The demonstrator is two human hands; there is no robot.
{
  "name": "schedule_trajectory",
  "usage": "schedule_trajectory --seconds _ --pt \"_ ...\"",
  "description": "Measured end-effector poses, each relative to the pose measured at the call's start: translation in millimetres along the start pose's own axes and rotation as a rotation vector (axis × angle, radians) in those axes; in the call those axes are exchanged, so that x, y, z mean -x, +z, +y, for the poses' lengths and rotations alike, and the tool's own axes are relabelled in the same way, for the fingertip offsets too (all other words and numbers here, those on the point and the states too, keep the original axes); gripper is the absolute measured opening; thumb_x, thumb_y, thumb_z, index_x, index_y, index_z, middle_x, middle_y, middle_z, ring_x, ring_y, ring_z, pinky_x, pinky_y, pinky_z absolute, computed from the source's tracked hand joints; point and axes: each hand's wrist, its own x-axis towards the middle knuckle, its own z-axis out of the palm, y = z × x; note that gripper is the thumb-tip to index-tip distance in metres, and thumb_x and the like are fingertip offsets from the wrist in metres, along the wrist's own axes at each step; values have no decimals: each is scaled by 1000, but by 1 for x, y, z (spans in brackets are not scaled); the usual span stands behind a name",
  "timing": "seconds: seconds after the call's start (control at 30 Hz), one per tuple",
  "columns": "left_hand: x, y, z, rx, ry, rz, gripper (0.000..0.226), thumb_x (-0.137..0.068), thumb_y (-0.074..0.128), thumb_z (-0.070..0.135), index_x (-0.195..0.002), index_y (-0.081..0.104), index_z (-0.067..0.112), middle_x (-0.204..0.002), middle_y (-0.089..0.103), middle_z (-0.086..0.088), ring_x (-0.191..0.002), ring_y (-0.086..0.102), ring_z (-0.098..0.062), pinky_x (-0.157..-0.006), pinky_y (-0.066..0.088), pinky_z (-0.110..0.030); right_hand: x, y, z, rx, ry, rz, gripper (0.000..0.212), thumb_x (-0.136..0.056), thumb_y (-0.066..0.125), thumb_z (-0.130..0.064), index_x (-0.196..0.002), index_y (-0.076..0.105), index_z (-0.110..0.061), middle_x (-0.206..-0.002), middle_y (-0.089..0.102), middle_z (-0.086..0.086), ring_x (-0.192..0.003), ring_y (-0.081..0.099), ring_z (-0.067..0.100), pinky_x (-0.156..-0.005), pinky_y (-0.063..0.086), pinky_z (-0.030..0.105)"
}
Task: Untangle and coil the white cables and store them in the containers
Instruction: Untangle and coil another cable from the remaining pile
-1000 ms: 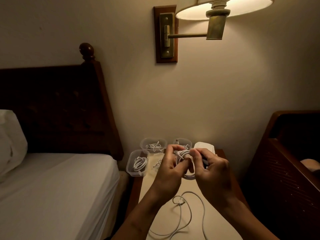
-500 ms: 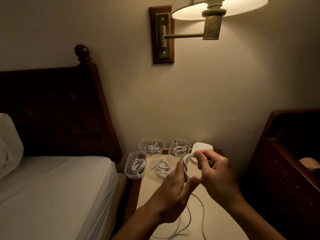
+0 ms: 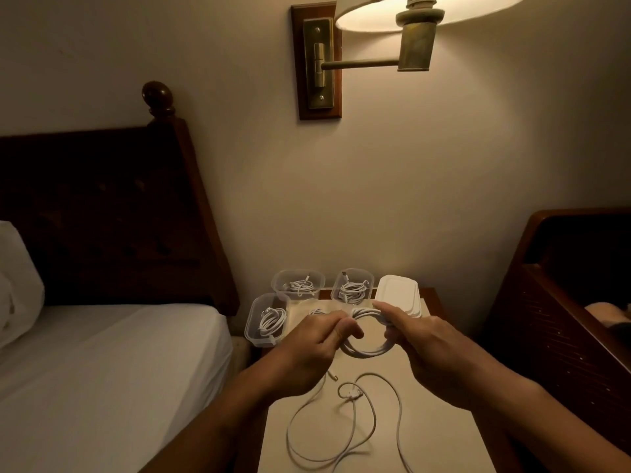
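A white cable coil (image 3: pixel 367 346) hangs above the nightstand (image 3: pixel 444 435), held between both hands. My left hand (image 3: pixel 314 349) pinches its left side and my right hand (image 3: pixel 420 339) grips its right side. A loose white cable (image 3: pixel 355 425) lies in open loops on the nightstand below my hands. Three clear containers, each with a coiled cable, stand at the back: front left container (image 3: pixel 254 322), back left container (image 3: pixel 278 283) and back middle container (image 3: pixel 336 285). Another coiled cable (image 3: pixel 317 311) is mostly hidden behind my left hand.
A stack of white lids (image 3: pixel 397 293) stands at the back right of the nightstand. The bed (image 3: pixel 102 370) with a dark headboard is at the left, a dark wooden piece of furniture (image 3: pixel 563 302) at the right. A wall lamp (image 3: pixel 420 32) hangs overhead.
My left hand has gone from under the coil to its left side, pinching it. The coil now hangs flatter and wider between both hands, and more of the loose cable shows below.
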Motion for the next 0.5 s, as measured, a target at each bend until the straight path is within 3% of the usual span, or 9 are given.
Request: schedule_trajectory --seconds 0.07,0.17,0.3,0.4,0.5 --pt "6 1 -12 -105 117 51 44 -105 29 57 -106 61 27 -86 57 14 -79 56 -4 -67 45 -18 1 -1 8 -159 -70 -60 65 -105 46 -17 -151 13 -49 -112 57 -29 -102 56 -8 -83 43 7" --pt "16 4 -30 -425 307 117 45 -107 20 59 -101 51 27 -73 49 15 -58 47 -9 -52 43 -29 8 -2 12 -345 -104 -108 57 -105 44 -21 -152 21 -46 -91 56 -37 -89 56 -2 -73 43 15" --pt "23 0 -32 -617 449 248 40 -112 28 42 -92 55 22 -63 48 9 -47 39 -9 -46 38 -28 10 -4 9 -458 -105 -183 52 -104 43 -28 -153 28 -39 -88 59 -37 -86 57 -1 -74 45 19" --pt "22 0 -30 -541 411 253 47 -111 27 46 -83 56 22 -60 48 7 -46 40 -12 -46 37 -33 8 -2 7 -529 -48 -254 49 -105 42 -35 -151 32 -44 -81 58 -26 -76 51 1 -73 45 23" --pt "21 1 -33 -556 422 205 48 -110 31 48 -80 57 22 -58 48 8 -46 37 -10 -46 34 -31 10 -6 9 -556 -43 -323 39 -105 45 -33 -144 48 -38 -79 58 -17 -74 51 5 -71 46 22"
